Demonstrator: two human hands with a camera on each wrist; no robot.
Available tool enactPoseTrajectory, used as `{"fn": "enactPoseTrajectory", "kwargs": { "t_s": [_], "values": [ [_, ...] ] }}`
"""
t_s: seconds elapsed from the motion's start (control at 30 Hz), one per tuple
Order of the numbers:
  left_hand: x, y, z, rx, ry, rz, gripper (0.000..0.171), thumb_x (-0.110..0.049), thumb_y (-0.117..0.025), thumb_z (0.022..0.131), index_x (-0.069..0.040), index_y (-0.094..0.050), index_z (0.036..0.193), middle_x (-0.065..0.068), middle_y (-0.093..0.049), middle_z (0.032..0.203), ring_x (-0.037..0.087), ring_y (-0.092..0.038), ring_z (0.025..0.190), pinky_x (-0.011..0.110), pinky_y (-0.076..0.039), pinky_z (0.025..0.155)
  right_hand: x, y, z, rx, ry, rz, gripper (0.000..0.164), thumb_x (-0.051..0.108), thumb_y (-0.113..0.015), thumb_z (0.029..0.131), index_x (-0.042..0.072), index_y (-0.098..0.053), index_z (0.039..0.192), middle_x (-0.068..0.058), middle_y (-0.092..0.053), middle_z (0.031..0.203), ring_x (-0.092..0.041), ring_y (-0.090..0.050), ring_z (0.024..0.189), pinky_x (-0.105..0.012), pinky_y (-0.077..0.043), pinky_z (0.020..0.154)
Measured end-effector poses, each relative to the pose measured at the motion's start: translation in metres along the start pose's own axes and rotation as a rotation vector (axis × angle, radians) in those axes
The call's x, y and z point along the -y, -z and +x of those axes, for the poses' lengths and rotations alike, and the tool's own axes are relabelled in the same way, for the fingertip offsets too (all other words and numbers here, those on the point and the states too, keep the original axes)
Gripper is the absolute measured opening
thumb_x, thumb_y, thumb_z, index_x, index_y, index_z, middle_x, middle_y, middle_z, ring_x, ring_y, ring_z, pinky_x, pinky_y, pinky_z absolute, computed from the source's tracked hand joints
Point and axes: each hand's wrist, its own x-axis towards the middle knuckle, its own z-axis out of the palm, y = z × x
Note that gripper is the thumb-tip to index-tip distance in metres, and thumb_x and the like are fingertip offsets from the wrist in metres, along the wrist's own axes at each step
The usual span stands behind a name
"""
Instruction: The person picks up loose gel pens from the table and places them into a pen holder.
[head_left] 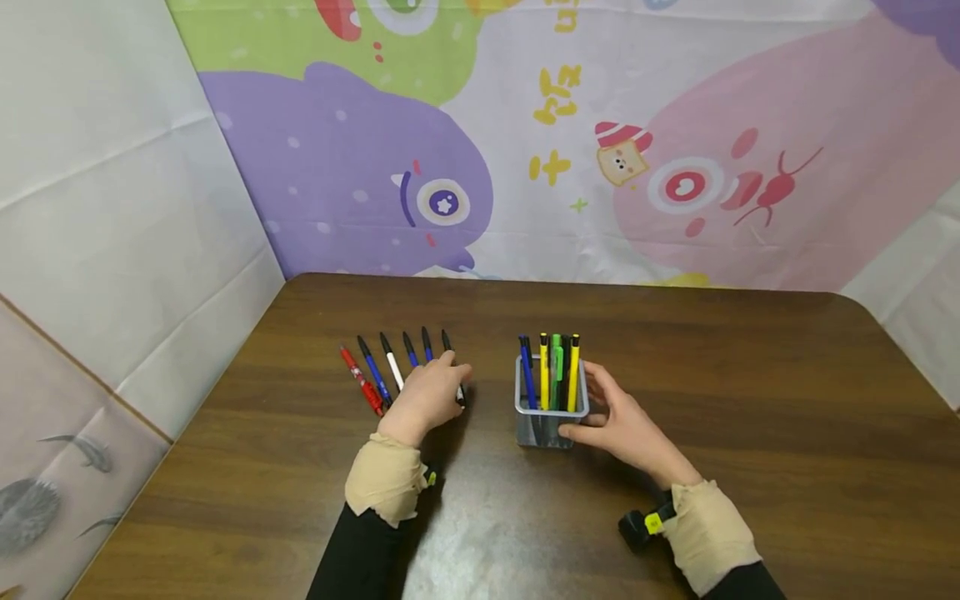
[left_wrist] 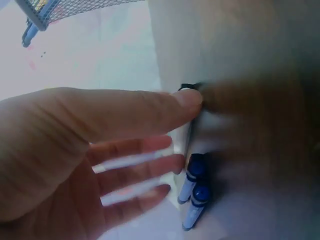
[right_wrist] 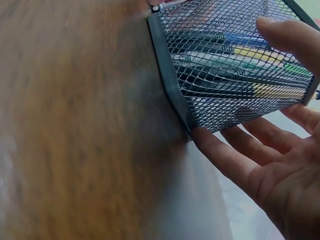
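Note:
My left hand (head_left: 426,398) reaches over the right end of a row of pens and pinches the rightmost one, a black-and-white pen (head_left: 446,339). In the left wrist view its thumb presses near the end of that pen (left_wrist: 189,134), and the other fingers stretch out behind. My right hand (head_left: 628,427) holds a square mesh pen holder (head_left: 543,432) by its right side, thumb at the front and fingers behind. Blue, yellow, green and black pens (right_wrist: 240,62) stand in the holder, seen through the mesh in the right wrist view.
Left of my left hand lie a red pen (head_left: 362,382), a blue pen (head_left: 374,371), a white pen (head_left: 392,361) and more blue ones, partly covered by the hand. The brown wooden table (head_left: 300,475) ends at a printed cloth (head_left: 360,175) behind.

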Motion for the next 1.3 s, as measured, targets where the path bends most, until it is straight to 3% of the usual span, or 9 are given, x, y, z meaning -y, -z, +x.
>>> {"fn": "enactPoseTrajectory", "kwargs": {
  "t_s": [0.17, 0.5, 0.83, 1.03, 1.3],
  "values": [
    [-0.002, -0.003, 0.001, -0.017, -0.077, 0.020, 0.020, 0.002, -0.067, 0.072, -0.012, -0.068, 0.086, 0.004, -0.058, 0.096, 0.028, -0.061, 0.082, 0.039, -0.048, 0.066, -0.001, 0.001, 0.000, 0.006, 0.004, 0.002, 0.083, 0.022, -0.077, 0.072, 0.020, -0.026, 0.138, -0.018, -0.040, 0.135, -0.034, -0.045, 0.120, -0.033, -0.050, 0.081],
    [-0.001, -0.006, 0.001, -0.132, -0.072, -0.018, 0.015, 0.003, -0.061, 0.077, -0.010, -0.067, 0.076, 0.003, -0.062, 0.083, 0.024, -0.062, 0.075, 0.036, -0.049, 0.063, 0.001, 0.000, 0.001, 0.017, 0.009, 0.018, 0.083, 0.020, -0.077, 0.072, 0.021, -0.026, 0.138, -0.019, -0.038, 0.136, -0.035, -0.044, 0.121, -0.034, -0.049, 0.082],
    [-0.002, -0.004, 0.003, -0.197, -0.070, -0.042, 0.016, 0.007, -0.060, 0.074, -0.006, -0.062, 0.082, 0.005, -0.059, 0.082, 0.025, -0.061, 0.074, 0.037, -0.048, 0.060, 0.001, 0.001, 0.000, 0.025, 0.004, 0.033, 0.083, 0.021, -0.076, 0.073, 0.021, -0.025, 0.138, -0.017, -0.038, 0.136, -0.035, -0.041, 0.123, -0.035, -0.049, 0.082],
    [-0.004, -0.001, 0.004, -0.362, -0.058, -0.017, 0.017, 0.008, -0.058, 0.075, -0.008, -0.060, 0.080, 0.004, -0.059, 0.078, 0.023, -0.061, 0.065, 0.035, -0.047, 0.054, -0.002, 0.001, 0.001, 0.024, 0.000, 0.028, 0.083, 0.022, -0.077, 0.072, 0.021, -0.026, 0.138, -0.017, -0.038, 0.136, -0.034, -0.041, 0.123, -0.036, -0.049, 0.083],
    [-0.011, 0.009, 0.004, -0.633, 0.002, -0.122, 0.010, 0.003, -0.058, 0.082, -0.007, -0.059, 0.086, 0.005, -0.062, 0.081, 0.026, -0.062, 0.066, 0.037, -0.048, 0.057, -0.001, 0.001, 0.000, 0.023, 0.010, 0.027, 0.084, 0.021, -0.077, 0.072, 0.021, -0.025, 0.138, -0.018, -0.038, 0.136, -0.035, -0.040, 0.124, -0.036, -0.049, 0.083]
  ]
}}
